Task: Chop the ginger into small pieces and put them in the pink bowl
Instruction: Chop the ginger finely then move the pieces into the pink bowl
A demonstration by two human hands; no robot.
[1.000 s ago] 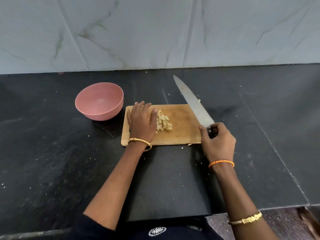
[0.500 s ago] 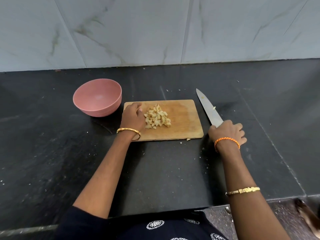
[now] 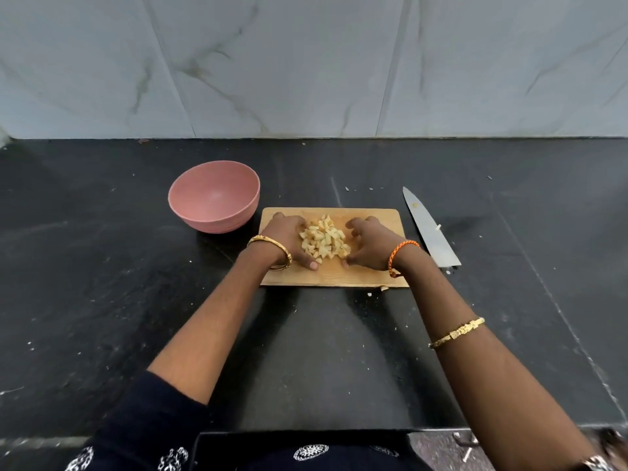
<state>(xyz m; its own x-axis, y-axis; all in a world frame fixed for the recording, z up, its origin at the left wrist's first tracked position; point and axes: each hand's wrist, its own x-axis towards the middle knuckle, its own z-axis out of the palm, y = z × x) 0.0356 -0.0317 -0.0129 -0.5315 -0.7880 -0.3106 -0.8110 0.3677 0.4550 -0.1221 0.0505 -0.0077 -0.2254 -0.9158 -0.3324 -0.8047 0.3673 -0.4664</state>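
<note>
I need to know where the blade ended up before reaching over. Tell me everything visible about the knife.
The knife lies flat on the black counter, just right of the wooden cutting board, apart from it. Its long, pale metal blade points away from the person, tip toward the wall. A small ginger scrap sticks near the tip, another sits beside the edge. The handle end is hidden behind the right forearm. Neither hand touches it.

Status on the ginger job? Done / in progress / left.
Done: the ginger pieces sit chopped in a pile on the cutting board; the knife lies on the counter right of the board.
In progress: left hand and right hand cup the pile from either side.
Left: the pink bowl looks empty, so all pieces must go in.
</note>
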